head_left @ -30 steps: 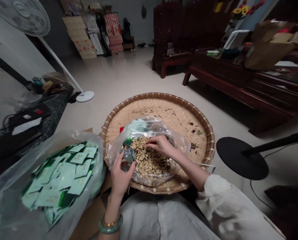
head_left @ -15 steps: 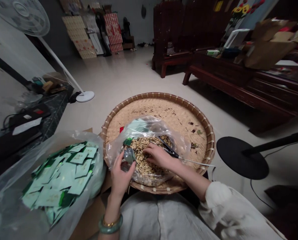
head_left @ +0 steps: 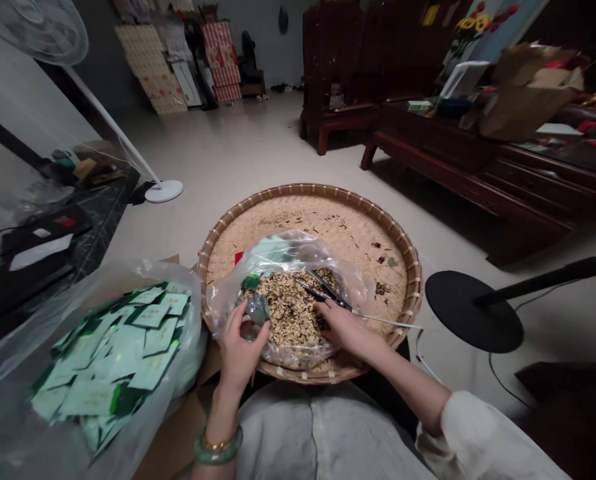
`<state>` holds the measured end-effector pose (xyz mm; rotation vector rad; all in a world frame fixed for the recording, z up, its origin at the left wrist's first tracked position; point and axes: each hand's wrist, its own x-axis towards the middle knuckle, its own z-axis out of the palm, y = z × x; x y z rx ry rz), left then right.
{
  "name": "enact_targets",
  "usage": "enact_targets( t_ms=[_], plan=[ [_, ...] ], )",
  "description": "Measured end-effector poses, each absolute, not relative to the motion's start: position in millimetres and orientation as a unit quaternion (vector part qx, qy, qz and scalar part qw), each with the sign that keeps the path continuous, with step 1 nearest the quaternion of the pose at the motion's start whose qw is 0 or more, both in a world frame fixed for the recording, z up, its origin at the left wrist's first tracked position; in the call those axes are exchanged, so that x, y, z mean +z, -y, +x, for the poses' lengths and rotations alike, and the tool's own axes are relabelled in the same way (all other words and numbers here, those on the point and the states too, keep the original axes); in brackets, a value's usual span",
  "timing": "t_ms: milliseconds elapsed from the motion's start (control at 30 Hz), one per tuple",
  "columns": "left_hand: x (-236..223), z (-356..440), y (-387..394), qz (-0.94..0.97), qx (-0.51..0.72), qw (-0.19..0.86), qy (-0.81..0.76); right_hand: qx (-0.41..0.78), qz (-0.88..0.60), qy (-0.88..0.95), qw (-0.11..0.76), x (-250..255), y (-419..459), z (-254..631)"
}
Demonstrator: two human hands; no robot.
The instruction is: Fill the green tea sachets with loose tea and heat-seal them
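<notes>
My left hand [head_left: 241, 343] grips a small dark, greenish see-through packet [head_left: 258, 309] between thumb and fingers, at the left side of a clear plastic bag [head_left: 363, 283]. Inside the bag lies a loose pale-and-dark dry mix [head_left: 293, 313] like chopped grains or herbs. At the mix's right side rests my right hand [head_left: 345, 327], its thumb and bent fingers apart, some tips hidden. Just beyond its fingers lies a black tong-like tool [head_left: 331, 290] with a white cord [head_left: 388, 322]. A green wrapper [head_left: 251, 281] sits beside the mix.
The bag lies in a round woven bamboo tray [head_left: 418, 293] with dark scraps scattered on it. To the left, a large plastic bag [head_left: 143, 270] holds several pale green sachets [head_left: 123, 347]. A black stand base [head_left: 473, 310] is at right, a white fan [head_left: 164, 191] at far left.
My right hand has drawn back to the right across the mix, closer to the black tool. My left hand keeps its hold on the packet. The view has shifted slightly.
</notes>
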<state>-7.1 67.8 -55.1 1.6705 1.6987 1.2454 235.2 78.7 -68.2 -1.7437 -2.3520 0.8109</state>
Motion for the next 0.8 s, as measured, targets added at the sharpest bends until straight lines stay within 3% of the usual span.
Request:
enact_targets(
  t_ms=[100,300,367,567,800],
  plan=[
    [-55,-7,-67,0.606,0.446,0.227,-0.618,0.277,-0.575,0.767,0.063,-76,-82,223],
    [-55,-7,-67,0.6,0.448,0.228,-0.623,0.294,-0.521,0.776,0.202,-69,-94,220],
    [-55,-6,-68,0.602,0.452,0.225,-0.618,0.279,-0.525,0.783,0.184,-64,-93,223],
    [-58,-5,-69,0.607,0.451,0.228,-0.614,0.24,-0.586,0.773,0.016,-68,-86,219],
    [-59,-7,-68,0.612,0.446,0.222,-0.615,0.267,-0.542,0.789,0.111,-63,-99,205]
  ],
)
